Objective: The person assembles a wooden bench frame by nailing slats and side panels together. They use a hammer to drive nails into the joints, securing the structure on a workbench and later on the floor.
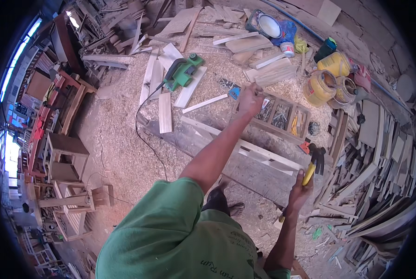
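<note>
A hammer is gripped in the right hand, out beyond the near edge of the counter, its head pointed away from the body. The left hand is held over the left end of a wooden tray, its fingers bent; whether anything is pinched between them cannot be told. Of the two hands, only the right can be seen to be loaded.

Should the right-hand grip be loosened, the hammer could be dropped toward the bare foot below. The left fingertips could be pricked if they were pushed blindly among the nails, and the tray could be tipped if its rim were leaned on.

The hammer is seen as a dark metal head on a yellow handle, which is partly covered by the hand. Several compartments are formed in the tray, most of them filled with dark nails and one with yellow pieces. A long pale wooden bar is laid in front of the tray.

Farther out, a green power planer is rested among pale boards and shavings, and yellow containers are grouped beyond the tray.
</note>
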Tool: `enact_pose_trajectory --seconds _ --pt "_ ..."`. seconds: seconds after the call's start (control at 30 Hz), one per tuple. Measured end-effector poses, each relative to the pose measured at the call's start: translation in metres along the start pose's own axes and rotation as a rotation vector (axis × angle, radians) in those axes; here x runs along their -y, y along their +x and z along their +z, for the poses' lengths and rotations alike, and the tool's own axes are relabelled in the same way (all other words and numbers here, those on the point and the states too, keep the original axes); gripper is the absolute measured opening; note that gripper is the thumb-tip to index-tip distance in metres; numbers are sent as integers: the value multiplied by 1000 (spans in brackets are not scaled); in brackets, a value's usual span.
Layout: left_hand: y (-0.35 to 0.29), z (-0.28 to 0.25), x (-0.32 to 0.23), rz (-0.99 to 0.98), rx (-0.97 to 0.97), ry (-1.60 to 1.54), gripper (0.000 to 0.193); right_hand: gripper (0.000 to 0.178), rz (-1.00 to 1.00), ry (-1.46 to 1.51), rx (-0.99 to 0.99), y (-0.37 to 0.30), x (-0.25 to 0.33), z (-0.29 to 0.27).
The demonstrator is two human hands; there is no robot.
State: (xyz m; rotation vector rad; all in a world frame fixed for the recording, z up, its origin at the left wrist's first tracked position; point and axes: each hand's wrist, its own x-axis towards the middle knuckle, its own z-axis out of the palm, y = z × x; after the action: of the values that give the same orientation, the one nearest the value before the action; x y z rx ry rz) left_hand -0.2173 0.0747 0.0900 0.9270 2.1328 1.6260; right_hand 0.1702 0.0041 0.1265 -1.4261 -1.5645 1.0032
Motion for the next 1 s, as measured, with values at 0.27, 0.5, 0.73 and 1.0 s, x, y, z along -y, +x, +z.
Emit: enact_pose_trajectory --seconds 0.27,0.5,0.73,1.0 --pt "-135 -38 -116 -149 271 -672 25 33 -73 128 -119 7 -43 7" --pt "-199 -21 -90 -42 293 -207 13 55 -93 -130 -85 3 -12 -4" --pt "-220 39 -69 221 335 -59 13 59 -165 -193 -146 11 -17 -2" --pt "-215 45 -76 287 307 173 19 67 -184 1 78 -36 30 -39"
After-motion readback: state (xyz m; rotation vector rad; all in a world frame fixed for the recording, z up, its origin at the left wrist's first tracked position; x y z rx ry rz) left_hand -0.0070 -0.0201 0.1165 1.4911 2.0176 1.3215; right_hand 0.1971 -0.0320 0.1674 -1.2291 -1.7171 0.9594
